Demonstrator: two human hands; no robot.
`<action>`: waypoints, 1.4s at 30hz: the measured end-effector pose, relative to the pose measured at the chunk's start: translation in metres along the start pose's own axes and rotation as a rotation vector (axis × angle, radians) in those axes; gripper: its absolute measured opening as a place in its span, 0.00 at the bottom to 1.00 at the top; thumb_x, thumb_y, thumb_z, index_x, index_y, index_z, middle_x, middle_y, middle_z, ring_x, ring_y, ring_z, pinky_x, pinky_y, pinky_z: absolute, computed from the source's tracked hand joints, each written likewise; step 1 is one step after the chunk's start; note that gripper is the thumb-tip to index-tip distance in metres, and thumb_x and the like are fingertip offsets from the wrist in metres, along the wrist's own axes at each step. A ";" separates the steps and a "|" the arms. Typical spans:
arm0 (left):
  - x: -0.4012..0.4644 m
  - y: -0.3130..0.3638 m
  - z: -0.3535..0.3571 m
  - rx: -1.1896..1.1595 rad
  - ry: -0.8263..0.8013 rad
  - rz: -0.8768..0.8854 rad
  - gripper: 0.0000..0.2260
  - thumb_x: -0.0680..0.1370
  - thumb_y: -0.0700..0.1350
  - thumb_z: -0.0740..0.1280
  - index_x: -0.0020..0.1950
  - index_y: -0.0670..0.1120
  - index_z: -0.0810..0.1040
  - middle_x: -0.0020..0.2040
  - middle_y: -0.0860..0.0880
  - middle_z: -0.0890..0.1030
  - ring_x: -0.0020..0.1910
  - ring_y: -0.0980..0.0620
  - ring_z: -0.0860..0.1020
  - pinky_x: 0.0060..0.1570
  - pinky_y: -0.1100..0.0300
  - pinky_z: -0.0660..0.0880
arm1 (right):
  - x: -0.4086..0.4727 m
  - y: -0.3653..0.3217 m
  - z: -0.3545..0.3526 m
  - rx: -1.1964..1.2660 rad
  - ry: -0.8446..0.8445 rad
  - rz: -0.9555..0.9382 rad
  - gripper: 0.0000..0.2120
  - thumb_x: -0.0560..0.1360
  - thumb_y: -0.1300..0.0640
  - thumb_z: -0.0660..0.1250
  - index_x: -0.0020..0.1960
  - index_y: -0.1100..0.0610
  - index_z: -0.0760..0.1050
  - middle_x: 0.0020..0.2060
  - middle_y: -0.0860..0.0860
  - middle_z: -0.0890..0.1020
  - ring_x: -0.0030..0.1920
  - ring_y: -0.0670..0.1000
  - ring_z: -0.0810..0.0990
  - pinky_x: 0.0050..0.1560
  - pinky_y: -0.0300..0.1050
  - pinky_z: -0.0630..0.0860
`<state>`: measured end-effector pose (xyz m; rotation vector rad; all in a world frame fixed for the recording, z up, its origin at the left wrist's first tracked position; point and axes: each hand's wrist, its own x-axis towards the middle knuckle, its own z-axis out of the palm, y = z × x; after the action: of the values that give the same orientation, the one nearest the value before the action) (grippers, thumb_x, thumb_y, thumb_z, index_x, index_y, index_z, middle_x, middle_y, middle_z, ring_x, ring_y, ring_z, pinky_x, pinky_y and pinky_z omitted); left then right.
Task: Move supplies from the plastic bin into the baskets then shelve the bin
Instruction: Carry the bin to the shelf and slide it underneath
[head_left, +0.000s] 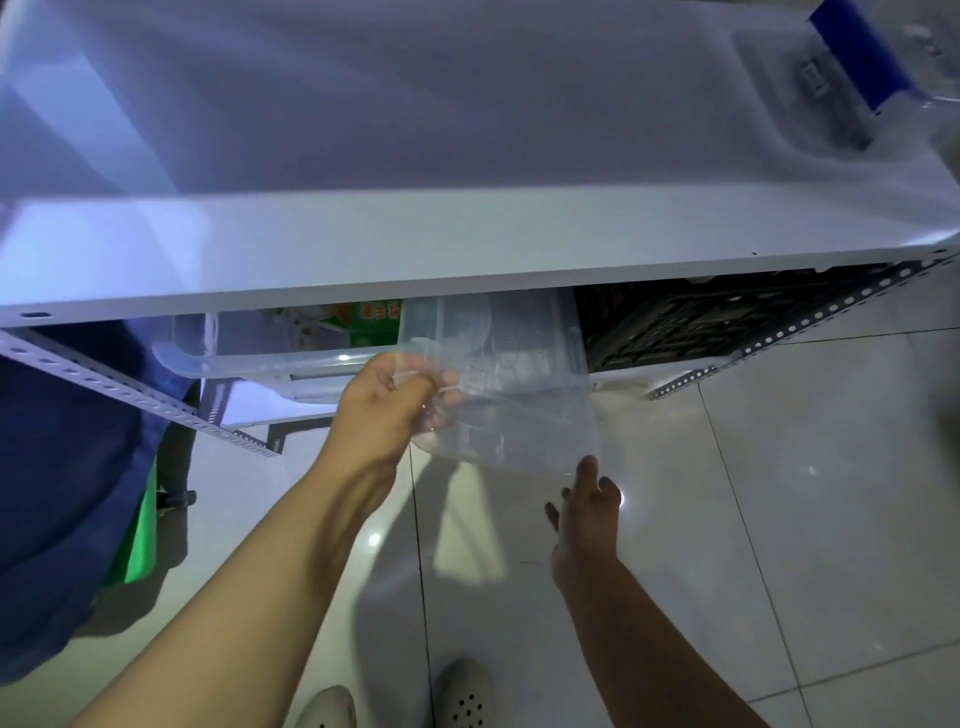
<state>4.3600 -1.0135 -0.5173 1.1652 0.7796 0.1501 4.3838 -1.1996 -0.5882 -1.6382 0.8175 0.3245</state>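
Note:
A clear plastic bin is tilted and halfway under the white metal shelf, its near end sticking out over the floor. My left hand grips the bin's left rim. My right hand is below the bin's near edge with fingers spread, one fingertip touching or almost touching it. A second clear plastic container sits on the lower level to the left, with a green printed pack behind it. A black slotted basket stands on the lower level to the right.
Perforated grey shelf posts run at the left and at the right. A blue-capped clear object lies on the shelf top at the far right. Blue fabric and something green are at the left. My shoes stand on pale floor tiles.

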 end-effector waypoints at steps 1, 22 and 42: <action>-0.001 0.002 -0.010 -0.029 -0.012 0.001 0.08 0.75 0.33 0.60 0.49 0.42 0.76 0.42 0.45 0.85 0.41 0.47 0.83 0.41 0.53 0.81 | 0.000 -0.003 0.005 0.122 -0.009 0.068 0.22 0.79 0.52 0.59 0.68 0.61 0.61 0.42 0.53 0.73 0.43 0.52 0.77 0.51 0.52 0.77; 0.032 0.029 -0.153 0.192 0.528 0.137 0.26 0.67 0.41 0.68 0.64 0.46 0.66 0.62 0.40 0.69 0.49 0.50 0.73 0.58 0.53 0.72 | -0.057 -0.032 0.139 -0.005 -0.137 -0.284 0.43 0.69 0.51 0.74 0.74 0.47 0.50 0.55 0.63 0.77 0.52 0.60 0.80 0.58 0.57 0.76; 0.051 0.023 -0.157 0.566 0.607 0.374 0.11 0.78 0.40 0.59 0.59 0.41 0.69 0.56 0.45 0.72 0.53 0.49 0.71 0.54 0.64 0.64 | -0.063 -0.051 0.180 -0.099 -0.110 -0.406 0.40 0.68 0.56 0.74 0.73 0.55 0.56 0.63 0.54 0.69 0.60 0.55 0.73 0.58 0.39 0.67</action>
<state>4.3066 -0.8585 -0.5485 1.8381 1.1714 0.6478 4.4127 -1.0071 -0.5550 -1.8161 0.3775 0.1675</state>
